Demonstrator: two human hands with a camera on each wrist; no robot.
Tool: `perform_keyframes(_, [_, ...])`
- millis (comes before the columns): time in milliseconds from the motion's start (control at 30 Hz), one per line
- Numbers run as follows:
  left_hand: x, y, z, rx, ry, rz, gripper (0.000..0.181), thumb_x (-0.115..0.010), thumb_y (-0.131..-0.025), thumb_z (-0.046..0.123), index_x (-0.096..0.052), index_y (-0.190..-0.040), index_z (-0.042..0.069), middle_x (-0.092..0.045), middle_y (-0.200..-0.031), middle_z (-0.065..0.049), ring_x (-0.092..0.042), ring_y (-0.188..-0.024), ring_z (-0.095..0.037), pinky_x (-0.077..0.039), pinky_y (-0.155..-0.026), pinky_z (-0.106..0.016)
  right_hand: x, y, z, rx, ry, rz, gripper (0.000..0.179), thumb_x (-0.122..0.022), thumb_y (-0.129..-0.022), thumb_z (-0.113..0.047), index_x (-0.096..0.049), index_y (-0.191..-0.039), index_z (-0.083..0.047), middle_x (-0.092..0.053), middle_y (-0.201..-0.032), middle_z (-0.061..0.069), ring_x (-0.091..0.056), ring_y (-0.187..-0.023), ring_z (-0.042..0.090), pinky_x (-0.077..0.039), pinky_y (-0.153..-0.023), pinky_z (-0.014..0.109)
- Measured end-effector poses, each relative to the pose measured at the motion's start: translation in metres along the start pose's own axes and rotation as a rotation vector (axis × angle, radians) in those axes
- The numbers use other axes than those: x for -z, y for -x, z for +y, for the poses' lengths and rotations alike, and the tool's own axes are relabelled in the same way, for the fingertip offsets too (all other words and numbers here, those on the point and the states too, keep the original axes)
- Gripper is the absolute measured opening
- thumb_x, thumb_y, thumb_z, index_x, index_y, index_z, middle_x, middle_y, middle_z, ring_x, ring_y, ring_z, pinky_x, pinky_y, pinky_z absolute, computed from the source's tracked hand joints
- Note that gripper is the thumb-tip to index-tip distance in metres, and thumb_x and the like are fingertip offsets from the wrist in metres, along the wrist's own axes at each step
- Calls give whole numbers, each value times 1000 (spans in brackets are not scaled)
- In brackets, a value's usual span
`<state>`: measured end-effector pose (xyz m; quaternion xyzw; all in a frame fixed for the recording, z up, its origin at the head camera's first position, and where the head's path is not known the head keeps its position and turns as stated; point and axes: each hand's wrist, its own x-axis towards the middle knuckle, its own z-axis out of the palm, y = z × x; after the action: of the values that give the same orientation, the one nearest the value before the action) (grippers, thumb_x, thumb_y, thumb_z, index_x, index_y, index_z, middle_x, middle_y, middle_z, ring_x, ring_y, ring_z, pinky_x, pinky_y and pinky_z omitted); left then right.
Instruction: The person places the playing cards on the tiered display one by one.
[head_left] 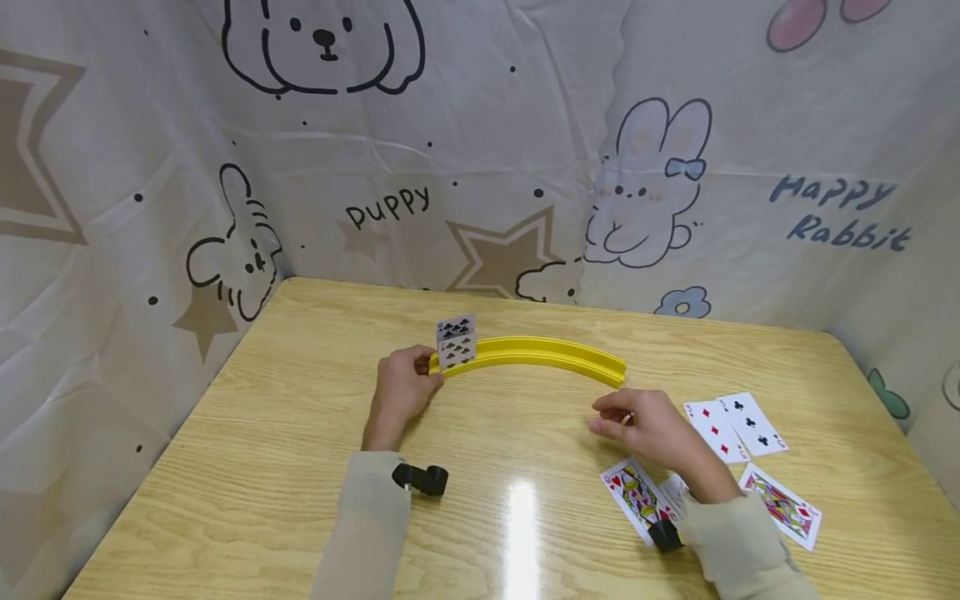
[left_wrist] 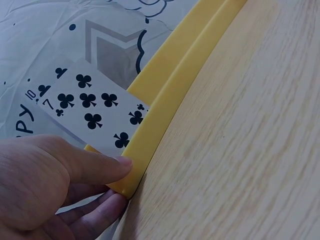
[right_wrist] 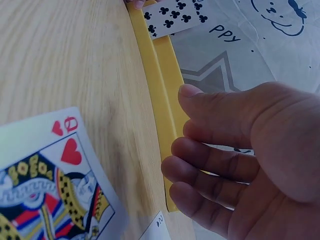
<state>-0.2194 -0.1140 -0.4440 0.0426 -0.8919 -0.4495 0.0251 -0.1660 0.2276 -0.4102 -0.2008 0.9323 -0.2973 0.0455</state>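
A curved yellow card holder [head_left: 547, 352] lies on the table, with two playing cards upright in its left end. The seven of clubs [left_wrist: 95, 107] stands in front and partly covers the ten of clubs [head_left: 455, 326]. My left hand [head_left: 405, 385] pinches the holder's left end, thumb on the front wall near the seven. Nothing is in my right hand [head_left: 652, 427], its fingers loosely curved near the holder's right end. Below that hand lies the queen of hearts [right_wrist: 50, 175], over another card [head_left: 673, 490] mostly hidden by the wrist.
On the right side of the wooden table [head_left: 285, 467] lie a three of diamonds [head_left: 716, 432], a three of clubs [head_left: 752, 423] and a diamond face card [head_left: 782, 507], all face up. A printed cloth [head_left: 480, 150] hangs behind the table and along its sides.
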Motion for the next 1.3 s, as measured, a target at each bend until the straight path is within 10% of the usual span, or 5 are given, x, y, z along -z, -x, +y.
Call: perform_keyframes(1300, [-3,-1,-1,9,-1,-1,37,-78,-85,5,-70,-121,2,-69,-109,-14,-64,-98,-25,-54,-85,-39,3,52,20,-49,147,-48,30,-84,-81,-22,-76,-102,-3,-58,-80,-8,-49,-71,9,-45,-62,29])
